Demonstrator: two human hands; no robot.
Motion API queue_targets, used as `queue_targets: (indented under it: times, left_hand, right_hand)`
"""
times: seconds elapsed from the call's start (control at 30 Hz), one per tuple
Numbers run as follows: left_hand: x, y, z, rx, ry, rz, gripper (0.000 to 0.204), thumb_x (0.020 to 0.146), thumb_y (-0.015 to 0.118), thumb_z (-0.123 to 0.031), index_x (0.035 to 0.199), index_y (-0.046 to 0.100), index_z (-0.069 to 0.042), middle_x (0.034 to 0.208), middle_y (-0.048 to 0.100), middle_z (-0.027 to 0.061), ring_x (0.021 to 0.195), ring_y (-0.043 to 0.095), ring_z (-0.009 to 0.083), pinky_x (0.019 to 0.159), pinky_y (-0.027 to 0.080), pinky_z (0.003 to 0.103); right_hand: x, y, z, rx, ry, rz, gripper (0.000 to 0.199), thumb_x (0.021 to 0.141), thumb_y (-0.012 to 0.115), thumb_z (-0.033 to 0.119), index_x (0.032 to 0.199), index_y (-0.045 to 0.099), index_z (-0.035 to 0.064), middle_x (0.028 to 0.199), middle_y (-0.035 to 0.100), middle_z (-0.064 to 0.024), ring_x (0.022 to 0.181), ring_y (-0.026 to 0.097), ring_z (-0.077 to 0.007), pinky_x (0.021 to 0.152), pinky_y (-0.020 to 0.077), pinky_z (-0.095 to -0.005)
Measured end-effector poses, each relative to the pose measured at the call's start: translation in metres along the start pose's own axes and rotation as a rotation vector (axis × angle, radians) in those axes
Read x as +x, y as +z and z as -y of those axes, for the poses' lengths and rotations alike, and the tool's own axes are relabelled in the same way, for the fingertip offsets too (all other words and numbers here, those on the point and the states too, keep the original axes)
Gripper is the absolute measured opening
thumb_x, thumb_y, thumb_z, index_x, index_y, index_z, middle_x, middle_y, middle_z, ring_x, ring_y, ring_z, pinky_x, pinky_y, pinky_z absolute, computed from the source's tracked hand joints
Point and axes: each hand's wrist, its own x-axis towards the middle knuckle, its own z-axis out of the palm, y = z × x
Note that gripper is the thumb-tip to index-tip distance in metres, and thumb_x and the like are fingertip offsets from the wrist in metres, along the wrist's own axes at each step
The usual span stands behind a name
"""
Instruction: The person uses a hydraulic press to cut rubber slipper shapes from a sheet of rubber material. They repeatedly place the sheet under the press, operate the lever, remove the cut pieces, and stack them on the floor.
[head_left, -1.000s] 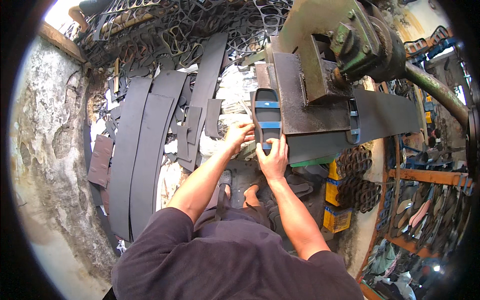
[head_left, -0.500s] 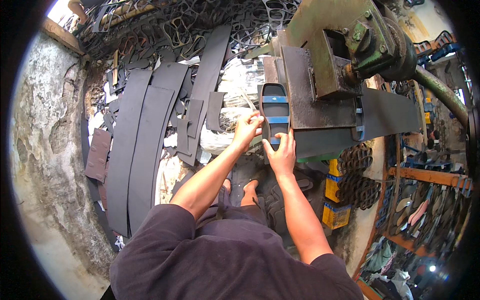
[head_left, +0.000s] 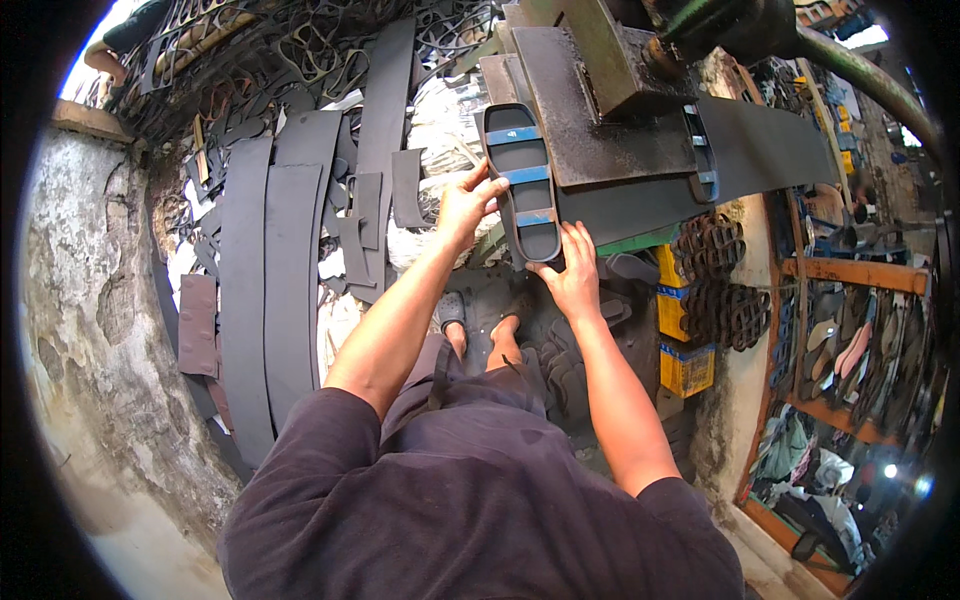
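A sole-shaped cutting die with a dark rim and blue crossbars lies along the left side of the press's dark metal plate. My left hand pinches its left rim near the middle bar. At the near end, my right hand closes round the rim, thumb below and fingers along the right side. A second die with blue bars shows partly at the plate's right edge, on a long black sheet. The rest of that die is hidden under the plate.
The press arm overhangs the plate. Long black sheets and offcuts lie to the left, beside a worn wall. Yellow crates and stacked dark sole-shaped pieces stand at right. Shelves hold more soles.
The cutting die has come nearer to me and tilted, its near end now reaching further past the plate. Both hands moved with it; my right hand now grips lower, round its near end.
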Motion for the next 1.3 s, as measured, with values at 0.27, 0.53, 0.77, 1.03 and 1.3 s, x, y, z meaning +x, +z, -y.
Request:
queue_targets:
  times: [0.27,0.53,0.77,1.03,1.3]
  left_hand:
    - [-0.005,0.0,-0.008,0.017,0.002,0.004,0.075,0.089,0.08,-0.009,0.153,0.044,0.003,0.155,0.048,0.0185,0.126,0.062,0.025,0.1,0.057,0.041]
    - [-0.003,-0.001,0.001,-0.025,0.024,0.013,0.074,0.088,0.081,-0.01,0.153,0.046,0.001,0.155,0.049,0.0175,0.122,0.064,0.021,0.096,0.058,0.037]
    - [-0.005,-0.003,0.002,0.018,0.027,0.017,0.075,0.089,0.081,-0.012,0.154,0.044,0.0,0.156,0.048,0.0171,0.124,0.062,0.0202,0.098,0.055,0.037]
    - [-0.003,0.014,0.004,0.065,0.005,-0.017,0.078,0.09,0.081,-0.013,0.156,0.041,-0.001,0.158,0.046,0.0161,0.128,0.06,0.0225,0.103,0.052,0.04]
    - [0.03,0.063,0.023,0.038,0.023,0.06,0.071,0.099,0.072,-0.02,0.158,0.038,-0.003,0.157,0.046,0.0137,0.122,0.063,0.0216,0.102,0.055,0.038]
  right_hand:
    - [-0.002,0.006,-0.008,0.0,-0.063,-0.007,0.075,0.076,0.087,0.024,0.14,0.056,-0.0003,0.145,0.055,-0.0182,0.146,0.041,-0.0401,0.123,0.0329,-0.0511]
    - [-0.003,0.001,-0.005,-0.008,-0.08,0.014,0.075,0.073,0.088,0.021,0.137,0.056,-0.004,0.145,0.054,-0.0203,0.147,0.04,-0.0407,0.124,0.0316,-0.0521]
    - [-0.003,0.002,-0.008,-0.011,-0.101,0.023,0.075,0.073,0.087,0.018,0.137,0.056,-0.0048,0.144,0.055,-0.0202,0.146,0.04,-0.0412,0.124,0.0305,-0.053]
    - [-0.004,-0.007,-0.013,-0.062,-0.066,0.023,0.078,0.073,0.086,0.019,0.14,0.052,-0.0035,0.147,0.051,-0.0181,0.149,0.035,-0.0406,0.126,0.0269,-0.0544]
    - [0.015,-0.06,-0.088,-0.202,0.323,-0.001,0.069,0.084,0.08,0.045,0.148,0.057,0.0303,0.162,0.043,-0.0063,0.154,0.023,-0.0445,0.123,0.0191,-0.0678]
